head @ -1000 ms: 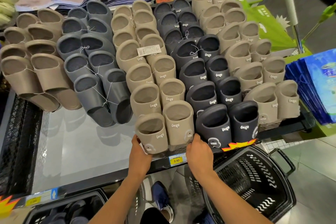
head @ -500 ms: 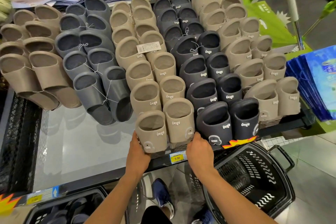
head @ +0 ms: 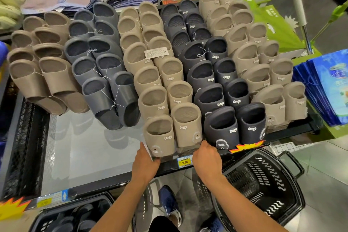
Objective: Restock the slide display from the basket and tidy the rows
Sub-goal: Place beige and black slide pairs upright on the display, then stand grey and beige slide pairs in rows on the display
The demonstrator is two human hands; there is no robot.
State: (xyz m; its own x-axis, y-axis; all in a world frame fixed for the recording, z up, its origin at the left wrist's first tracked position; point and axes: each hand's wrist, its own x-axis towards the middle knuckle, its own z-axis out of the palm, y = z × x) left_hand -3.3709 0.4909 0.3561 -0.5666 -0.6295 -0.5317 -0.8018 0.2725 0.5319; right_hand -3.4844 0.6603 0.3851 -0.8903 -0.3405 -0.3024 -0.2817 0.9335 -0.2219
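Left hand (head: 145, 163) and right hand (head: 206, 157) clasp the nearest beige slide pair (head: 185, 128) from either side; basket (head: 263, 184) stands near right.

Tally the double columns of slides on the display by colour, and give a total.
Brown column: 1
Grey column: 1
Beige columns: 2
Dark navy column: 1
Total: 5

Left hand (head: 145, 162) and right hand (head: 206, 158) clasp front beige slides (head: 160, 137).
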